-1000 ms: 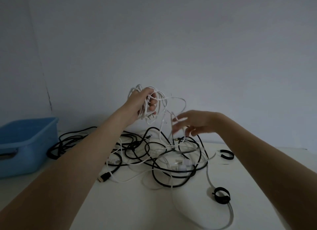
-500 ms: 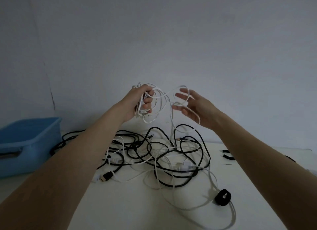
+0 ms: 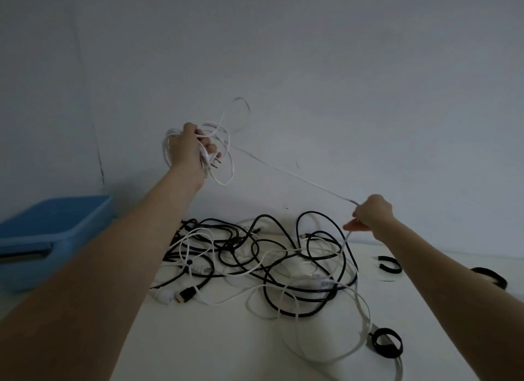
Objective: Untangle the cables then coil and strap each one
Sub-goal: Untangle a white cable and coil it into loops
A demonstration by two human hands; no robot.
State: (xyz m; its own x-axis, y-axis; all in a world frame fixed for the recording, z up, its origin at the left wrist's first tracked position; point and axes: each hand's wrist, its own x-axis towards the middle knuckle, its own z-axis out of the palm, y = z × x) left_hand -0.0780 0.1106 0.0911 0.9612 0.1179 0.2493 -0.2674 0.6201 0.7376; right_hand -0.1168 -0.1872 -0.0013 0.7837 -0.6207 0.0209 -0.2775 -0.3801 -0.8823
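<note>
Over on the left edge sits a blue plastic bin (image 3: 54, 227), its rim and a dark handle slot facing us, resting on the white desk (image 3: 215, 346). Behind everything rises a plain pale grey wall (image 3: 340, 68), with a thin dark vertical line running down it near the left, above the bin.

My left hand (image 3: 185, 148) is raised and grips a bunch of loops of thin white cable (image 3: 224, 142), its plug poking out by my fingers. The strand runs taut down to my right hand (image 3: 370, 217), which pinches it above the pile of tangled black and white cables (image 3: 263, 255) on the white worktop (image 3: 226, 346). Black hook-and-loop straps (image 3: 386, 343) lie right of the pile; a blue plastic bin (image 3: 54, 233) sits left.
</note>
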